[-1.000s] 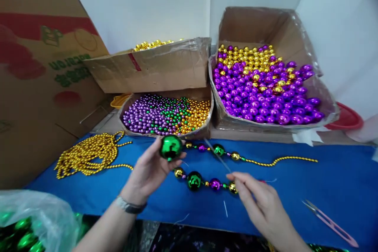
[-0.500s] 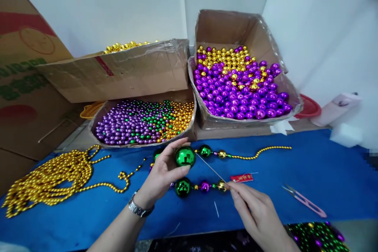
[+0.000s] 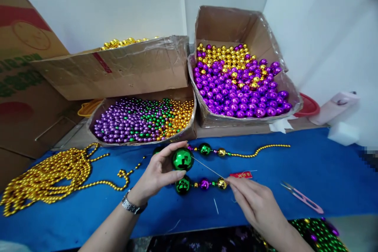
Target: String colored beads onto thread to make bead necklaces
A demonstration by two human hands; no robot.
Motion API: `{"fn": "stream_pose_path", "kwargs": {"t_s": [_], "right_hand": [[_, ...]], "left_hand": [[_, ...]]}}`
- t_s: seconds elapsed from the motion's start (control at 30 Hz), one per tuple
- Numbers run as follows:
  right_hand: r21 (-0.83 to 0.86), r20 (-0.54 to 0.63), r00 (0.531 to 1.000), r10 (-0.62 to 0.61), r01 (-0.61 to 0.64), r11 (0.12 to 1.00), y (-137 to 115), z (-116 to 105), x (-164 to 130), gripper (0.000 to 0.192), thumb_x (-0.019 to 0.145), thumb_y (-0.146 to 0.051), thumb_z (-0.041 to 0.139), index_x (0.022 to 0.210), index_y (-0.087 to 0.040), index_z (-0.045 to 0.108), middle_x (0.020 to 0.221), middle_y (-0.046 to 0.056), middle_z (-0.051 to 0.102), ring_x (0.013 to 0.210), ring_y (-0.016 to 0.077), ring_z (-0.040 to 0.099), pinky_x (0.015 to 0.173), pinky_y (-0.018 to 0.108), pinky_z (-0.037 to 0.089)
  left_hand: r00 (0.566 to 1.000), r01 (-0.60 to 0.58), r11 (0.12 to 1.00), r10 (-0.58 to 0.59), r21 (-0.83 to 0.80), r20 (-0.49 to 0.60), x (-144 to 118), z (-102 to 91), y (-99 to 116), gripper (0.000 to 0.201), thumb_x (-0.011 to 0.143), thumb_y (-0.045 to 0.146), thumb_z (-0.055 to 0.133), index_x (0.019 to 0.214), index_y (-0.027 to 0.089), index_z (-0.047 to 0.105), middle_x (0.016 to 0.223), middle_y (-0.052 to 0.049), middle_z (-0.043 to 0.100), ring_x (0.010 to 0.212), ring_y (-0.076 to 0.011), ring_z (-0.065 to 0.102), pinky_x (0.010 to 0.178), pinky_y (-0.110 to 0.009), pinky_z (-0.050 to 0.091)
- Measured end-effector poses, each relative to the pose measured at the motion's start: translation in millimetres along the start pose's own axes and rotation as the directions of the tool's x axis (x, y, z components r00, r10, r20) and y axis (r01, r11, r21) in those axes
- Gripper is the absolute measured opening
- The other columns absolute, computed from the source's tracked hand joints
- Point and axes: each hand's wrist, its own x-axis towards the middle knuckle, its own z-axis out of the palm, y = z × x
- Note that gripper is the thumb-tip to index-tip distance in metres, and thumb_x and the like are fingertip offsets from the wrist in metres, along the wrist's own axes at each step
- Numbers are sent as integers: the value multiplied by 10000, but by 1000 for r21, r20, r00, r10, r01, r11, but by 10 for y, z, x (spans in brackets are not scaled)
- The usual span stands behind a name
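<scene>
left hand (image 3: 158,173): closed on a large shiny green ball bead (image 3: 182,159), thumb below, fingers over the top.
right hand (image 3: 256,204): fingertips pinched on the near end of a thin metal needle (image 3: 208,167), whose far end meets the green ball bead.
between the hands: strand of green, purple and gold beads (image 3: 203,184) lying on the blue cloth (image 3: 310,165).
right of right hand: pink thread snips (image 3: 302,198).
left of left hand: heap of gold bead chain (image 3: 50,177).
beyond the hands: cardboard boxes of loose beads (image 3: 242,82).
</scene>
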Motion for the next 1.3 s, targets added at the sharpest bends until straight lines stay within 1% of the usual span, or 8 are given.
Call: {"fn": "stream_pose_path", "kwargs": {"t_s": [0.17,0.27,0.37,0.5,0.67,0.9,1.07,1.3], "right_hand": [[-210,32,996,-88,93,973,48,-134,80,268,924,-159,407,1109,-214,593,764,44,637,691,162,613,644,278,474],[-268,16,993,-115,115,957,6,-140,140,250,923,-173,417,1086,-223,599,702,24,609,625,158,583,596,275,445],[-221,-13,994,-105,100,970,-49,-38,137,247,915,-158,422,1080,-209,599,703,26,611,625,158,584,597,272,449],[-112,-25,998,-65,62,992,-61,147,14,271,911,-126,413,1100,-199,591,806,48,656,724,161,629,671,263,484],[-50,34,999,-37,39,998,-43,250,-130,296,911,-123,387,1118,-198,586,915,61,681,782,171,655,714,277,517],[-25,56,998,2,-1,1000,-44,270,-164,309,908,-113,372,1126,-201,572,926,70,683,805,182,663,712,286,534],[2,49,999,15,-15,1000,-37,294,-172,290,911,-114,386,1131,-207,550,943,74,677,834,191,657,734,303,532],[51,43,999,-2,-1,999,-94,333,-123,286,908,-103,386,1117,-214,546,901,66,673,811,187,652,732,304,523]], "left_hand": [[996,-40,988,28,148,86,44,-55,147,592,711,183,719,1234,221,443,1265,-101,512,1116,-251,497,909,-342,440],[996,-16,992,5,129,84,66,19,142,542,684,193,742,1162,206,486,1207,-100,545,1043,-242,536,869,-339,452],[999,33,996,-31,-82,29,42,184,11,543,691,242,739,1176,200,500,1164,-99,560,956,-216,561,798,-301,466],[990,81,894,-123,-441,-67,-50,422,-216,577,711,289,725,1229,193,490,1096,-103,585,925,-202,570,773,-278,461],[974,141,761,-223,-633,-51,-137,572,-306,527,729,244,706,1218,224,509,1118,-107,559,1025,-279,561,849,-413,475],[969,136,764,-234,-631,-75,-138,602,-290,511,715,206,721,1178,236,506,1096,-93,545,1001,-268,565,831,-432,490],[971,115,789,-218,-604,-100,-129,603,-297,487,716,178,719,1148,216,498,1022,-73,552,908,-208,566,824,-405,495],[976,126,784,-208,-607,-65,-161,685,-318,476,704,177,728,1125,216,508,1002,-65,554,863,-189,558,793,-375,489]]}}
